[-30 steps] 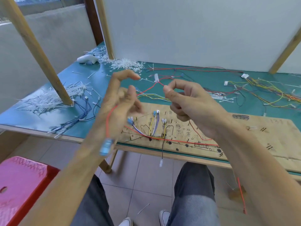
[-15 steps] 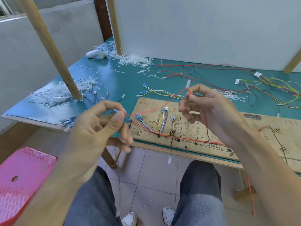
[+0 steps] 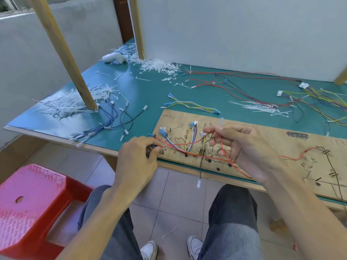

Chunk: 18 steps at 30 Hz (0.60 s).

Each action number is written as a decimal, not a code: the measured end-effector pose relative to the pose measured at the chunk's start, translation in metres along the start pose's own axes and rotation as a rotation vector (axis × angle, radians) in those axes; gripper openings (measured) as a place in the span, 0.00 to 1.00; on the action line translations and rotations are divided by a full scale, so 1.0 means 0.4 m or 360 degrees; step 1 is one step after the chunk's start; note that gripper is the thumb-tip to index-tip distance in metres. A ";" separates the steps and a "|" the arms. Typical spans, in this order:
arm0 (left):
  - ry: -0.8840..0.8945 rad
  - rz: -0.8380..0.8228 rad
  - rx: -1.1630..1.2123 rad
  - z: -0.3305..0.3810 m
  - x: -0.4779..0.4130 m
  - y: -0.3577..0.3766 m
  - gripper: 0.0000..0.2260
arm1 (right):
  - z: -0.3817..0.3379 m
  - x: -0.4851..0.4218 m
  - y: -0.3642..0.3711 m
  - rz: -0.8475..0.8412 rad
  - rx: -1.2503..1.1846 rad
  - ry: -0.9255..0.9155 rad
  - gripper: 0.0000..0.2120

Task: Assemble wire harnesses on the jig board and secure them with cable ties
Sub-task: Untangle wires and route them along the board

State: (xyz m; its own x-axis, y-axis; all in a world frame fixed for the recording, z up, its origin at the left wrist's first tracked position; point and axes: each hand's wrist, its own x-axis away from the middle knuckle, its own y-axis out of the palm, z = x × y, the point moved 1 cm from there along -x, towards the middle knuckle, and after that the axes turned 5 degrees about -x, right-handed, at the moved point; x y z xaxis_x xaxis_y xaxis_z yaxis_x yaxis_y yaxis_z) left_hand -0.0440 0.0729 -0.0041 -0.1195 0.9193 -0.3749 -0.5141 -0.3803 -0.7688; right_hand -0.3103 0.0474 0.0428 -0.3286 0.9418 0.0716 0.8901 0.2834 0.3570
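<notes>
**Red wire held taut over the jig board**

The person sits at the table (image 3: 150,91), knees and white shoes below its near edge. Both hands hold one red wire (image 3: 228,158) above the left end of the wooden jig board (image 3: 272,139), which lies along the near edge of the table.

The left hand (image 3: 137,160) is at the board's near-left corner – its fingers (image 3: 155,150) are pressed together on one end of the red wire. The right hand (image 3: 249,147) hovers over the board, thumb and forefinger (image 3: 212,130) pinched on the wire near a pale connector (image 3: 221,121) that sticks up above them. Its other fingers are loosely curled, and the wire loops down beneath the palm.

On the board between the hands, short yellow, white and purple wires (image 3: 191,139) stand in the jig with blue terminals at their tops. A black wire (image 3: 200,166) hangs off the near edge, a white connector at its tip.

White cable ties lie in heaps on the table: by the back panel (image 3: 157,65), around the foot of a slanted wooden post (image 3: 63,49), and just beyond the board (image 3: 262,108). Loose wires lie about – a yellow-and-white bundle (image 3: 191,106) just behind the board, blue ones (image 3: 105,124) at the left edge, long red ones (image 3: 234,76) at the back. A red plastic stool (image 3: 32,203) stands on the floor to the left.
</notes>
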 end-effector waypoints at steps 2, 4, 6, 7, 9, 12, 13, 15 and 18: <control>0.0072 -0.0017 -0.0110 0.007 -0.001 0.001 0.06 | 0.009 0.004 -0.007 0.0044 -0.0035 0.0008 0.09; 0.0151 -0.0019 -0.0200 0.011 0.001 0.005 0.06 | 0.016 0.010 -0.013 0.0075 -0.0042 0.0004 0.09; 0.0202 -0.0040 -0.0224 0.011 0.004 0.015 0.06 | 0.021 0.017 -0.022 0.0107 -0.0046 -0.0006 0.09; 0.0209 -0.0065 -0.0214 0.011 0.005 0.019 0.06 | 0.022 0.021 -0.027 0.0126 -0.0055 -0.0004 0.09; 0.0226 -0.0122 -0.0169 0.007 0.004 0.024 0.07 | 0.025 0.028 -0.037 0.0173 -0.0058 0.0014 0.11; 0.0282 -0.0156 -0.0118 0.000 0.007 0.022 0.09 | 0.035 0.041 -0.049 0.0222 -0.0033 0.0055 0.14; 0.0327 -0.0159 -0.0111 0.000 0.010 0.022 0.10 | 0.039 0.046 -0.053 0.0232 -0.0021 0.0064 0.14; 0.0425 -0.0167 -0.0120 0.003 0.013 0.019 0.11 | 0.046 0.051 -0.056 0.0257 0.0003 0.0077 0.14; 0.0520 -0.0133 -0.0239 0.015 0.014 0.011 0.12 | 0.049 0.052 -0.052 0.0308 0.0049 0.0089 0.14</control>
State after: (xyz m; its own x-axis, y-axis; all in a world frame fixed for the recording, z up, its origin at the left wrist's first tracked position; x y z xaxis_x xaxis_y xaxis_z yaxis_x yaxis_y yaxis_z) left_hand -0.0520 0.0769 -0.0066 0.2075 0.8764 -0.4346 -0.3775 -0.3382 -0.8621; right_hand -0.3296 0.0644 0.0186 -0.1666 0.9680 0.1878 0.9474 0.1043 0.3027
